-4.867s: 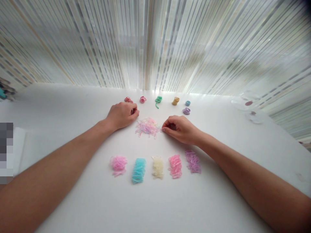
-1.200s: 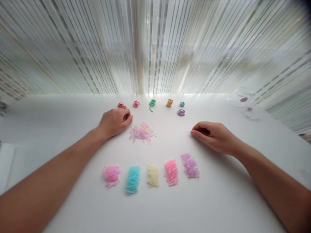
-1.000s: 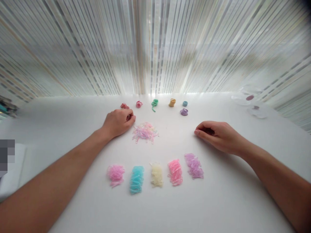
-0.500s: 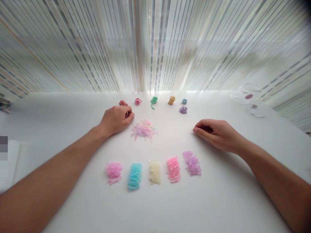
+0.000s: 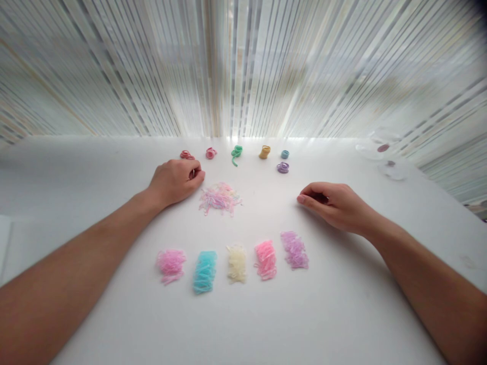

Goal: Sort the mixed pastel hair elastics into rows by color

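With the left hand (image 5: 174, 181) loosely curled and the right hand (image 5: 337, 204) nearly pinched, any hold too unclear to tell, a careless sweep could scatter the mixed pastel rubber bands (image 5: 219, 198) heaped between them.

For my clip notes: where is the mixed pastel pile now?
In the head view, the mixed pile lies left of centre on the table, just right of the left hand and beyond the blue bundle.
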A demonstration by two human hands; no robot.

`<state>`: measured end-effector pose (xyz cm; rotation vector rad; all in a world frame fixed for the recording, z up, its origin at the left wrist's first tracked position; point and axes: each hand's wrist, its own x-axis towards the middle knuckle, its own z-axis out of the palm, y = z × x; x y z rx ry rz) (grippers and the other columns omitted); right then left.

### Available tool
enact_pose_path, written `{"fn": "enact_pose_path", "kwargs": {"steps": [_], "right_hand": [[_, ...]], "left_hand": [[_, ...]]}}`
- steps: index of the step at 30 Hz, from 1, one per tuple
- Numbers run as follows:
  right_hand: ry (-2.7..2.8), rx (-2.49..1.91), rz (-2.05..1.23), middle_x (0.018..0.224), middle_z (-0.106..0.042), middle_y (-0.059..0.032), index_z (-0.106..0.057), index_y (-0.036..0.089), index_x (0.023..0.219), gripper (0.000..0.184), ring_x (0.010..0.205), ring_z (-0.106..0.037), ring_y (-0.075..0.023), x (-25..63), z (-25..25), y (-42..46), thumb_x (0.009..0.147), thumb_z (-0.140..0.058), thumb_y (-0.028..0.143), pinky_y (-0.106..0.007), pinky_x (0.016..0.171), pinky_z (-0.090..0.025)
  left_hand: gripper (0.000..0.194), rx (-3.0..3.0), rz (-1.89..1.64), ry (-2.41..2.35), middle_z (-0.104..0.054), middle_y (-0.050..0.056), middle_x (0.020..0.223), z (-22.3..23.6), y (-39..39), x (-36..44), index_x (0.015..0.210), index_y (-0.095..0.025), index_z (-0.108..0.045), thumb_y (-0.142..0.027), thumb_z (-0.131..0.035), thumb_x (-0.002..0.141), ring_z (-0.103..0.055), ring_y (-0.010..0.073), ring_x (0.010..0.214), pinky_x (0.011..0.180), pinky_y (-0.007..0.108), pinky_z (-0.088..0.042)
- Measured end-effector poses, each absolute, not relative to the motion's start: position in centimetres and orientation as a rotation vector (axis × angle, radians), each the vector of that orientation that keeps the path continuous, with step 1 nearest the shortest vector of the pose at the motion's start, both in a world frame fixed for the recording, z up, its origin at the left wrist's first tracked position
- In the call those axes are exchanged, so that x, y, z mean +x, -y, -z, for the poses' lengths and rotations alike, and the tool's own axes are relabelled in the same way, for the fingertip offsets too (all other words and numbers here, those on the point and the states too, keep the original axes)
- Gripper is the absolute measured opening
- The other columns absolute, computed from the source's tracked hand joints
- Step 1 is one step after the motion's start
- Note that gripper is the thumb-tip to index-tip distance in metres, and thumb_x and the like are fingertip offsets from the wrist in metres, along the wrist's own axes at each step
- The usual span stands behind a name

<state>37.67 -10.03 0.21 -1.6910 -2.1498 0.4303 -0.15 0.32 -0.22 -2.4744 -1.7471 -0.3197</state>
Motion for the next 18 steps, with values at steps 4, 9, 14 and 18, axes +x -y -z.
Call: {"fn": "enact_pose_path", "kwargs": {"steps": [4,9,14,18], "right_hand": [[2.151,-1.695,-0.438,0.070,-0.068,-0.0022,-0.072,0.022,0.085,0.036,0.061,-0.056,-0.0176,37.71,-0.16,10.02,0.096,-0.056,0.053,-0.032,0.063,-0.043],[2.152,-1.693,-0.439,0.069,-0.067,-0.0019,-0.072,0.022,0.085,0.037,0.060,-0.055,-0.0171,37.79,-0.12,10.03,0.097,-0.056,0.053,-0.032,0.062,-0.042],[2.155,-1.687,-0.438,0.069,-0.066,-0.0015,-0.072,0.022,0.085,0.037,0.061,-0.054,-0.0170,37.87,-0.02,10.06,0.097,-0.055,0.053,-0.032,0.062,-0.042],[2.156,-1.690,-0.440,0.069,-0.066,-0.0016,-0.072,0.022,0.085,0.037,0.061,-0.054,-0.0170,37.91,0.01,10.05,0.098,-0.055,0.053,-0.032,0.063,-0.042]], "left_hand": [[0.029,-2.472,0.332,1.747,-0.073,0.006,0.085,0.18,-0.28,-0.13,0.079,-0.023,-0.061,-0.044,-0.047,0.093,-0.066,0.0246,0.080,0.064,0.035,-0.034],[0.030,-2.476,0.334,1.754,-0.073,0.006,0.086,0.18,-0.29,-0.13,0.079,-0.023,-0.060,-0.045,-0.045,0.093,-0.065,0.0237,0.080,0.064,0.034,-0.033],[0.031,-2.474,0.335,1.762,-0.072,0.006,0.085,0.18,-0.30,-0.12,0.081,-0.023,-0.063,-0.045,-0.045,0.092,-0.065,0.0241,0.080,0.065,0.035,-0.034],[0.031,-2.475,0.331,1.746,-0.073,0.006,0.084,0.36,-0.41,-0.26,0.080,-0.023,-0.064,-0.045,-0.046,0.093,-0.066,0.0248,0.079,0.063,0.035,-0.033]]}}
